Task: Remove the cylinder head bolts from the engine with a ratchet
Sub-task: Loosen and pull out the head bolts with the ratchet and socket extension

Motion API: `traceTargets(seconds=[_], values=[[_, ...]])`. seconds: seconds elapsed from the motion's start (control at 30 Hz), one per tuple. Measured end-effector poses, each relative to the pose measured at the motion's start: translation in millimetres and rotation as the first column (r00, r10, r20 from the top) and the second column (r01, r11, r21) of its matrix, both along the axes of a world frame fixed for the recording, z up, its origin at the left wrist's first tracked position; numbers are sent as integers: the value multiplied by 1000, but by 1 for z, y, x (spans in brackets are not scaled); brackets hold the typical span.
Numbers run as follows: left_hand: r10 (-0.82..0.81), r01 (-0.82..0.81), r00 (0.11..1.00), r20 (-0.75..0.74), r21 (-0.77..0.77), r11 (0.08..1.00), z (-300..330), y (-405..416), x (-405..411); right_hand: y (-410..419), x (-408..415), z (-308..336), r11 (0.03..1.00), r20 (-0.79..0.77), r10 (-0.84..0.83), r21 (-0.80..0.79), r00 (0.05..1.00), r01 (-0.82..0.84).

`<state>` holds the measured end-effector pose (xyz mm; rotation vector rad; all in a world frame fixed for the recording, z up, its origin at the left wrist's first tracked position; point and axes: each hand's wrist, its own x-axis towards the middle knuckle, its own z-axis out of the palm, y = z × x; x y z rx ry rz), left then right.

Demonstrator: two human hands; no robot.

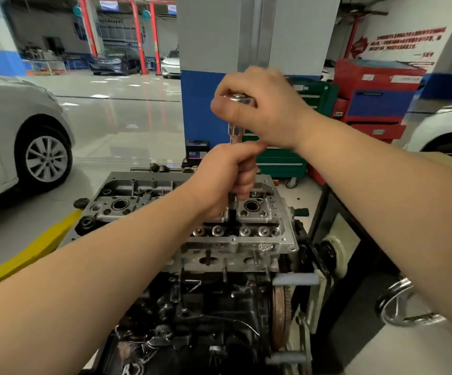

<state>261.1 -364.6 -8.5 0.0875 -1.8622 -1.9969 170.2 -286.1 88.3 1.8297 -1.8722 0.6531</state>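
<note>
An engine on a stand shows its bare aluminium cylinder head [251, 243] in the middle of the view. A chrome ratchet [239, 100] with a long extension bar [235, 135] stands upright over the head. The bar's dark lower end [232, 215] goes down into a bolt hole between the valve rows. My right hand [262, 109] grips the ratchet head at the top. My left hand [227, 177] is wrapped round the extension bar lower down. The bolt itself is hidden in the hole.
A silver car [16, 136] stands at the left and a white car [446, 125] at the right. Red [373, 96] and green [279, 161] tool cabinets stand behind the engine beside a blue-and-grey pillar [200, 109]. The engine stand's handwheel [400, 307] sits low on the right.
</note>
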Motion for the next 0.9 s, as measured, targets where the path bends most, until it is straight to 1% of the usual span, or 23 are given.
traceTargets(seconds=[0.03, 0.07, 0.1, 0.13, 0.2, 0.23, 0.3, 0.33, 0.37, 0.4, 0.43, 0.47, 0.5, 0.53, 0.57, 0.6, 0.63, 0.67, 0.73, 0.77, 0.83, 0.87, 0.9], values=[[-14, 14, 1000, 14, 3, 1000, 3, 0, 1, -2, 1, 0, 1000, 80, 14, 11, 997, -15], [-16, 16, 1000, 19, 4, 1000, 3, -2, 1, -3, 4, -1, 999, 82, -48, 3, 995, 48], [-14, 14, 1000, 19, 0, 1000, 2, -4, -1, -2, 8, -2, 983, 2, -182, -12, 983, 182], [-13, 13, 1000, 10, -8, 1000, 0, -6, -1, 1, 11, -3, 934, -113, -357, -61, 927, 352], [1, -2, 999, -46, -24, 1000, -1, -8, -2, 14, 22, -8, 773, -284, -635, -236, 719, 589], [11, -12, 997, -82, -19, 1000, 0, -8, -3, 19, 29, -10, 724, -305, -690, -313, 657, 615], [72, -68, 990, -123, 41, 997, 0, -6, -4, 20, 33, -15, 714, -287, -694, -387, 660, 583], [117, -110, 985, -127, 60, 992, -1, -4, -5, 15, 29, -15, 744, -261, -658, -370, 707, 556], [152, -146, 980, -128, 57, 988, -3, -2, -6, 9, 21, -14, 810, -217, -567, -325, 795, 489], [166, -162, 979, -122, 38, 986, -3, 1, -6, 3, 12, -11, 895, -127, -399, -270, 908, 355], [154, -153, 982, -108, 18, 988, -2, 4, -6, -1, 6, -9, 963, 40, -164, -212, 986, 169], [132, -133, 987, -89, 1, 991, 0, 5, -5, -3, 2, -8, 986, 250, 49, -165, 967, -7], [109, -110, 992, -71, -8, 994, 3, 6, -5, -4, 2, -9, 984, 422, 162, -137, 892, -113], [93, -94, 994, -60, -10, 996, 6, 6, -4, -5, 5, -10, 979, 488, 201, -133, 849, -155], [89, -89, 994, -58, -5, 996, 6, 4, -4, -8, 7, -10, 979, 448, 186, -155, 874, -129], [96, -96, 993, -64, 5, 995, 5, 2, -4, -10, 8, -9, 984, 314, 83, -174, 946, -29], [105, -104, 992, -73, 23, 994, 3, 1, -5, -10, 11, -8, 980, 116, -95, -165, 989, 114], [117, -114, 990, -80, 39, 993, 1, 0, -5, -7, 12, -6, 938, -52, -314, -175, 948, 301], [145, -144, 985, -88, 27, 989, -1, 1, -6, 2, 17, -4, 776, -190, -627, -245, 756, 582], [164, -164, 982, -94, 9, 986, -1, 3, -7, 6, 21, -3, 730, -194, -680, -268, 707, 629], [221, -222, 970, -100, -3, 975, 0, 7, -9, 5, 20, -6, 738, -198, -668, -299, 717, 605], [241, -242, 966, -97, 0, 970, 1, 8, -9, 2, 16, -6, 773, -179, -625, -283, 760, 569], [237, -238, 967, -95, 5, 971, 1, 10, -9, -1, 11, -3, 852, -134, -505, -231, 852, 469]])
